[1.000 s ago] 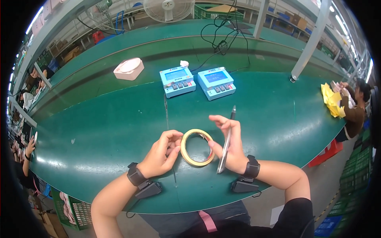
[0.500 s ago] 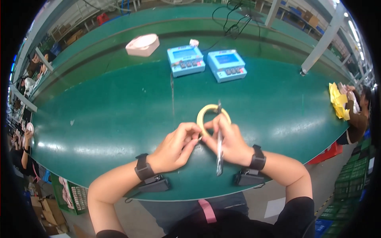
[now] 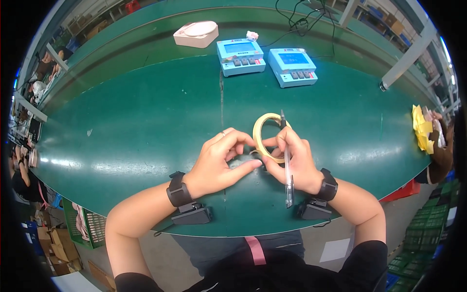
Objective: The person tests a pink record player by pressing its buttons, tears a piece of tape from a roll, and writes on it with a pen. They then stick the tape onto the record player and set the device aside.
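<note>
A roll of yellowish masking tape (image 3: 257,130) stands tilted in my right hand (image 3: 302,160), its rim gripped between thumb and fingers. The same hand also keeps a clear pen (image 3: 288,171) with a dark grip, lying across the fingers, tip pointing away from me. My left hand (image 3: 219,163) is just left of the roll, thumb and index finger apart with nothing between them. A short loose tape end (image 3: 254,152) curls from the roll near the left fingertips.
Two blue box-shaped devices (image 3: 241,57) with screens and buttons stand farther back on the green table (image 3: 146,126). Left of them is a pinkish-white box (image 3: 196,35). Black cables (image 3: 304,24) lie behind. People work at both sides, near yellow wrapping (image 3: 422,129) at right.
My left thumb and index finger have parted from their pinch at the tape's edge. The view has shifted, so the table things appear higher and farther right. My right hand keeps its grip.
</note>
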A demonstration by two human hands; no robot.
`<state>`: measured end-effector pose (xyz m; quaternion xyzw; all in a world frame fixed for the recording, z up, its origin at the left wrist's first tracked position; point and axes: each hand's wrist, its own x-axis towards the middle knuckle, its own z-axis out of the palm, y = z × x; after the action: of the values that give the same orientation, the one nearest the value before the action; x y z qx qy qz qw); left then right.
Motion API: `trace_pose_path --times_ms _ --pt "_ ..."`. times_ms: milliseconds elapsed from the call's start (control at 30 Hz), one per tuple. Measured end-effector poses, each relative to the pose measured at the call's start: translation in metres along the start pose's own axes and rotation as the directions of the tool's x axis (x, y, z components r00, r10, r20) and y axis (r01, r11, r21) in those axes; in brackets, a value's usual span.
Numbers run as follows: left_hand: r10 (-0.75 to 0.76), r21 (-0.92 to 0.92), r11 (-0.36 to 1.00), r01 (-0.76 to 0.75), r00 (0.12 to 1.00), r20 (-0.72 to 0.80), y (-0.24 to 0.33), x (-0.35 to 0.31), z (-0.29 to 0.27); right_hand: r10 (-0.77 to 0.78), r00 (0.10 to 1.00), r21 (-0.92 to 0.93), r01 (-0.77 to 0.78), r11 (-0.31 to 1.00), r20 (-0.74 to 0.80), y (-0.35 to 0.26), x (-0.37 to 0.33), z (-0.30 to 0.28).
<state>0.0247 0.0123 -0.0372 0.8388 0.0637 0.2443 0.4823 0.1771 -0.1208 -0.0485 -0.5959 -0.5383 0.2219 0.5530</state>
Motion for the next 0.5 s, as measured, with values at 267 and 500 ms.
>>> trace_pose_path --times_ms 267,500 --pt "0.061 0.07 0.996 -0.059 0.998 -0.029 -0.0066 0.0018 0.0032 -0.055 0.991 -0.189 0.078 0.979 0.12 -0.0022 0.0005 -0.0009" --pt "0.026 0.107 0.994 -0.022 0.999 -0.037 -0.0032 0.0013 0.0032 -0.007 0.999 -0.194 -0.002 0.981 -0.049 -0.0021 -0.0007 0.0019"
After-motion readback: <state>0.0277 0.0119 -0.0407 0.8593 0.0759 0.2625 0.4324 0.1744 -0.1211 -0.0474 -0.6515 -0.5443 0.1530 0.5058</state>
